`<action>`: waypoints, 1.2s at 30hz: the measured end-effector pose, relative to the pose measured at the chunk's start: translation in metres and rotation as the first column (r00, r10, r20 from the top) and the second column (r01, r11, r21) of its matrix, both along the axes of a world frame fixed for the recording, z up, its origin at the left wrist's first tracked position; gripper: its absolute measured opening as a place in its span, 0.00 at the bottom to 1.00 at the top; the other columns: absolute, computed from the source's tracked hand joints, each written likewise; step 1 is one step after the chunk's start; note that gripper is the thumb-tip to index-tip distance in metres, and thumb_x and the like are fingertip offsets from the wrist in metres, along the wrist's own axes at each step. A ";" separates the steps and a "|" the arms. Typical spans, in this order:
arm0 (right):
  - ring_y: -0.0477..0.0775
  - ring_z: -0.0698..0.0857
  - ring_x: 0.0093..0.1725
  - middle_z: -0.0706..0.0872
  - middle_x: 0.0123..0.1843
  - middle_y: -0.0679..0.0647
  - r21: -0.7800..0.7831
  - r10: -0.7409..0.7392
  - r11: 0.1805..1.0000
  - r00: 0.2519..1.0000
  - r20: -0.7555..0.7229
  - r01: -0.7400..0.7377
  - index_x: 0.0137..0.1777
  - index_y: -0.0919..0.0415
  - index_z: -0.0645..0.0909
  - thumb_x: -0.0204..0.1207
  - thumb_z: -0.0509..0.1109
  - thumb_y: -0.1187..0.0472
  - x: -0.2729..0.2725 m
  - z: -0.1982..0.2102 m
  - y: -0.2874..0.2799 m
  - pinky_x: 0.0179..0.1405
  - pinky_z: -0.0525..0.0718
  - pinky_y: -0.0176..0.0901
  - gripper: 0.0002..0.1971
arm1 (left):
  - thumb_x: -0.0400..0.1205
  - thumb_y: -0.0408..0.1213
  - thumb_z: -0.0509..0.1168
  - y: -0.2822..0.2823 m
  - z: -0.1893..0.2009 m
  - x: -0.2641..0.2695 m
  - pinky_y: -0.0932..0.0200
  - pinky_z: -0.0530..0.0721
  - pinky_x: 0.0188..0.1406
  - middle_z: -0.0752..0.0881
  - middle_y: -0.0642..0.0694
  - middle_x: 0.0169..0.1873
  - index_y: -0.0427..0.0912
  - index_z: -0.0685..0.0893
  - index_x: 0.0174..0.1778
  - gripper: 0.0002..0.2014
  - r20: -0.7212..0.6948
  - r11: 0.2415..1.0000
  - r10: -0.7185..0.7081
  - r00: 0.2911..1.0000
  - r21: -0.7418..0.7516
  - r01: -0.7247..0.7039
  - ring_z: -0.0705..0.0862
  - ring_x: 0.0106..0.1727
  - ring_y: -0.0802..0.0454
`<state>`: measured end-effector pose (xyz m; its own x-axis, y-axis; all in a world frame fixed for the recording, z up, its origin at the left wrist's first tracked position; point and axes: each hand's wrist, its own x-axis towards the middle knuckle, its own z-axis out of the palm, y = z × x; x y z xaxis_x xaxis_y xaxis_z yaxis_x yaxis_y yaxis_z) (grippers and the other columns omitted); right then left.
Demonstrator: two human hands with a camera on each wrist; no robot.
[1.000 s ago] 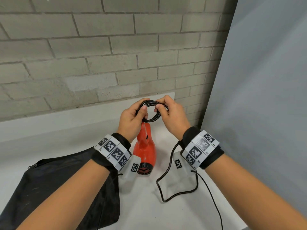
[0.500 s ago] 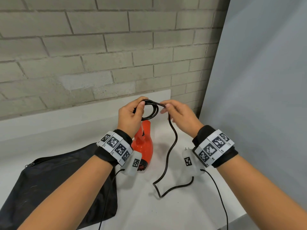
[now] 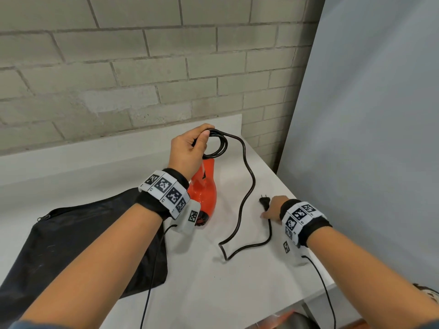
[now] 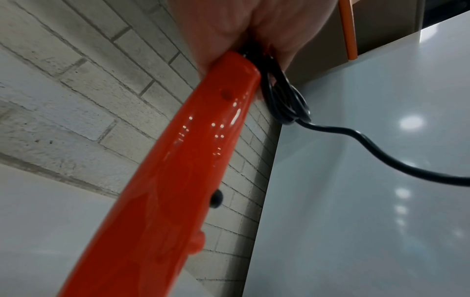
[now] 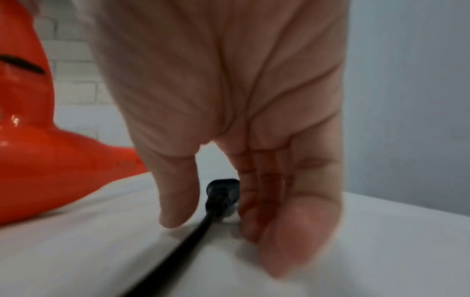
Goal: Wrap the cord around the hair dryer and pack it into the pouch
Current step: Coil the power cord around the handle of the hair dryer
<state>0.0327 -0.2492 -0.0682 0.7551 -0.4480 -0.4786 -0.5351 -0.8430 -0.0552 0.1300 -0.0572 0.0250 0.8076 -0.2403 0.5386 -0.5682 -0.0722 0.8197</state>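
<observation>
1. The wrapping step is under way: the left hand is gripping the coiled cord against the handle of the hair dryer, which is standing on the tabletop.
2. The right hand is reaching down, fingers spread either side of the plug, not yet pinching it.
3. Judging ahead, the slack needs lifting and looping; the pouch is lying nearby.
</observation>
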 end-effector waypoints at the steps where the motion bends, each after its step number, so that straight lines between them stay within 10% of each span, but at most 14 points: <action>1: 0.59 0.79 0.68 0.80 0.68 0.60 -0.010 -0.008 1.000 1.000 0.020 0.008 0.69 0.67 0.73 0.77 0.67 0.50 0.002 -0.004 0.001 0.65 0.76 0.44 0.26 | 0.82 0.32 0.59 0.000 0.001 -0.001 0.75 0.76 0.32 0.80 0.56 0.28 0.46 0.83 0.57 0.12 -0.001 1.000 0.000 1.000 0.004 0.000 0.76 0.26 0.67; 11: 0.65 0.80 0.63 0.80 0.64 0.67 0.104 -0.095 0.992 0.944 0.316 0.065 0.65 0.71 0.72 0.81 0.56 0.68 0.009 0.011 0.012 0.60 0.78 0.49 0.14 | 0.82 0.31 0.59 0.001 0.003 -0.007 0.72 0.79 0.44 0.84 0.52 0.39 0.37 0.84 0.58 0.12 -0.020 1.000 -0.007 1.000 0.004 0.007 0.82 0.34 0.63; 20: 0.45 0.70 0.26 0.72 0.27 0.48 0.311 -0.206 0.927 0.406 0.890 -0.211 0.50 0.65 0.72 0.81 0.56 0.66 -0.018 0.068 0.048 0.27 0.68 0.35 0.04 | 0.82 0.32 0.60 -0.007 0.001 -0.003 0.61 0.79 0.56 0.86 0.47 0.47 0.39 0.85 0.57 0.12 0.004 1.000 -0.006 1.000 0.014 0.005 0.83 0.48 0.50; 26: 0.40 0.75 0.24 0.77 0.31 0.44 0.281 -0.145 0.894 0.368 0.918 -0.349 0.44 0.55 0.71 0.80 0.60 0.67 -0.017 0.080 0.072 0.26 0.72 0.26 0.06 | 0.81 0.36 0.59 -0.010 -0.005 0.004 0.80 0.74 0.55 0.85 0.49 0.49 0.41 0.85 0.56 0.12 0.092 0.998 -0.045 0.995 0.054 0.041 0.82 0.49 0.66; 36: 0.50 0.78 0.31 0.81 0.30 0.54 0.335 -0.250 0.915 0.335 0.909 -0.227 0.34 0.63 0.78 0.72 0.69 0.65 -0.003 0.098 0.081 0.31 0.76 0.28 0.06 | 0.80 0.39 0.57 -0.009 -0.008 0.003 0.81 0.72 0.45 0.79 0.57 0.35 0.44 0.85 0.57 0.14 0.140 0.990 -0.108 0.984 0.102 0.094 0.79 0.40 0.72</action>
<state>0.0300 -0.1684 0.0299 0.7924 -0.4458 0.4164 0.0624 -0.6198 -0.7822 0.1335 -0.0664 0.0165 0.6914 -0.3725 0.6190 -0.6888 -0.0816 0.7203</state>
